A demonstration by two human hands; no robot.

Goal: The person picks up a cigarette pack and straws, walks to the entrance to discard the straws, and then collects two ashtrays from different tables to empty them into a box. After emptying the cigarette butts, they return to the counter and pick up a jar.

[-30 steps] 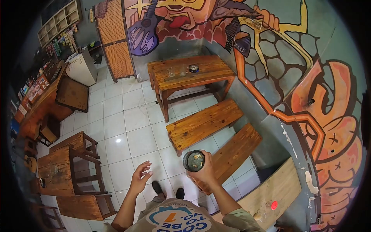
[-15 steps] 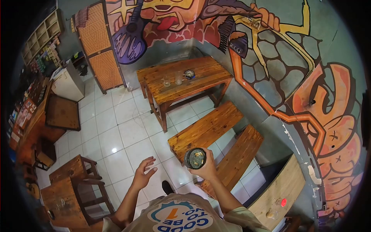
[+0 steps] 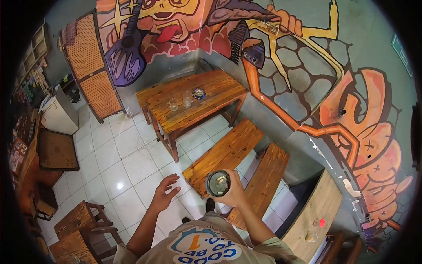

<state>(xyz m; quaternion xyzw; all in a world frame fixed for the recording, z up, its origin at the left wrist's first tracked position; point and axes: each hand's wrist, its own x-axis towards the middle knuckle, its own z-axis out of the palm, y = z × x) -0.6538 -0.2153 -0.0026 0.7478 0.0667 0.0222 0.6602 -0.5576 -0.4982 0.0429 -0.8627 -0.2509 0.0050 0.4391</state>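
Note:
My right hand [image 3: 232, 192] grips a round dark ashtray [image 3: 212, 190] from its right side. Several cigarette butts lie inside it, on a greyish bottom. Nothing is in my left hand [image 3: 165, 192], which hovers over the tiled floor with fingers apart and slightly curled. The ashtray is held in front of my body, above the near end of a wooden bench [image 3: 228, 152].
A wooden table [image 3: 198, 94] ahead carries glass mugs [image 3: 187, 99] and another ashtray [image 3: 199, 93]. A second bench [image 3: 263, 185] stands right. On the right table [image 3: 323, 198] are glasses and a red-lidded item [image 3: 322, 222]. Wooden stools [image 3: 81, 218] stand left.
My body has moved a little forward, and the view has turned slightly to the right. The ashtray stays in my right hand; my left hand remains empty and raised.

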